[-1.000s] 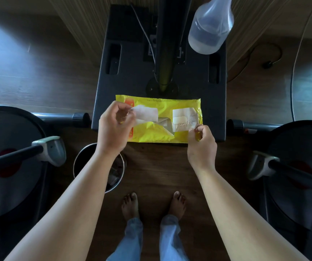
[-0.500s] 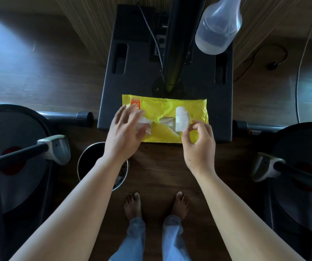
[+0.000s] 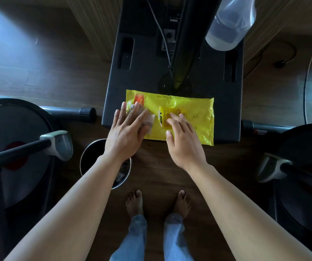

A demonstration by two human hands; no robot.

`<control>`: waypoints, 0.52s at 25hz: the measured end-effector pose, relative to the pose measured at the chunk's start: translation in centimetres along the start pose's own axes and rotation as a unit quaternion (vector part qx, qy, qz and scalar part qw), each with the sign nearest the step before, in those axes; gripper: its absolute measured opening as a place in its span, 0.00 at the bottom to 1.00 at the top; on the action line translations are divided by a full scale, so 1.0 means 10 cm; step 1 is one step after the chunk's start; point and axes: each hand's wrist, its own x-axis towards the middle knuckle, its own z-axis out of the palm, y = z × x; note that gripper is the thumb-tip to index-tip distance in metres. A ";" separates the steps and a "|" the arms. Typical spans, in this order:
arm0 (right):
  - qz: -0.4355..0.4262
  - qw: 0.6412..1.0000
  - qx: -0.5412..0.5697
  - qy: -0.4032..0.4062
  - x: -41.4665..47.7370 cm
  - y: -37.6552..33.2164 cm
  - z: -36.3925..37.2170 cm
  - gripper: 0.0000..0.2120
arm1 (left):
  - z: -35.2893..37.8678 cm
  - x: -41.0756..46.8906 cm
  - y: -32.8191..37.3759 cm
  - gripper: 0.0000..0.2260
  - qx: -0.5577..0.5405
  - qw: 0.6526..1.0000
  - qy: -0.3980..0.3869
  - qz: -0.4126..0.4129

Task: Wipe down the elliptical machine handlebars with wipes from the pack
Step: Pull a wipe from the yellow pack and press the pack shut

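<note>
A yellow wipes pack (image 3: 194, 108) lies flat on the black machine base (image 3: 142, 72). My left hand (image 3: 126, 130) rests with straight fingers on the pack's left part, over a white wipe (image 3: 150, 123) that shows beside my fingers. My right hand (image 3: 183, 142) presses its straight fingers on the pack's resealable flap (image 3: 164, 114), which lies closed. The left handlebar (image 3: 56, 143) with its grey end juts in at left, and the right handlebar (image 3: 272, 166) at right. Neither hand touches them.
A clear spray bottle (image 3: 230, 23) hangs at the upper right beside the dark central column (image 3: 185, 44). A round bin (image 3: 90, 161) stands on the wood floor under my left forearm. My bare feet (image 3: 134, 201) are below. Black pedal discs flank both sides.
My left hand, which pinched the wipe above the pack, has come down flat on it. My right hand has folded the flap back over the opening and now presses it.
</note>
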 end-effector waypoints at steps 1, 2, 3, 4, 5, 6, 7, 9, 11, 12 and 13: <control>0.001 1.000 -0.017 -0.005 0.01 0.01 0.03 0.17 | 0.01 0.00 -0.01 0.23 0.007 1.000 0.001 0.000; 0.000 0.999 -0.037 -0.003 0.02 0.01 0.05 0.18 | 0.01 0.00 -0.01 0.23 0.010 1.000 0.001 -0.001; -0.002 0.998 -0.056 0.003 0.04 0.00 0.08 0.18 | 0.02 0.00 -0.02 0.24 0.010 1.000 0.000 -0.002; -0.003 0.997 -0.075 0.014 0.05 -0.01 0.09 0.17 | 0.03 0.00 -0.03 0.24 0.008 1.000 -0.001 -0.002; -0.003 0.995 -0.094 0.026 0.06 -0.02 0.11 0.16 | 0.03 0.00 -0.03 0.24 0.006 1.000 -0.001 -0.003; -0.005 0.993 -0.110 0.037 0.09 -0.04 0.13 0.16 | 0.04 0.00 -0.04 0.24 0.005 1.000 0.000 -0.003; -0.012 0.992 -0.120 0.041 0.11 -0.05 0.14 0.16 | 0.04 -0.01 -0.04 0.24 0.006 1.000 0.001 -0.005; -0.029 0.992 -0.122 0.024 0.13 -0.06 0.19 0.21 | 0.04 -0.01 -0.02 0.25 0.009 1.000 -0.002 -0.007; -0.026 0.993 -0.116 -0.011 0.14 -0.05 0.23 0.26 | 0.04 -0.01 -0.01 0.26 0.013 1.000 -0.004 -0.005; -0.021 0.992 -0.121 -0.027 0.14 -0.04 0.25 0.28 | 0.04 0.00 -0.02 0.26 0.016 1.000 -0.004 -0.003; -0.017 0.990 -0.130 -0.041 0.13 -0.03 0.27 0.30 | 0.04 0.00 -0.03 0.26 0.018 1.000 -0.005 0.000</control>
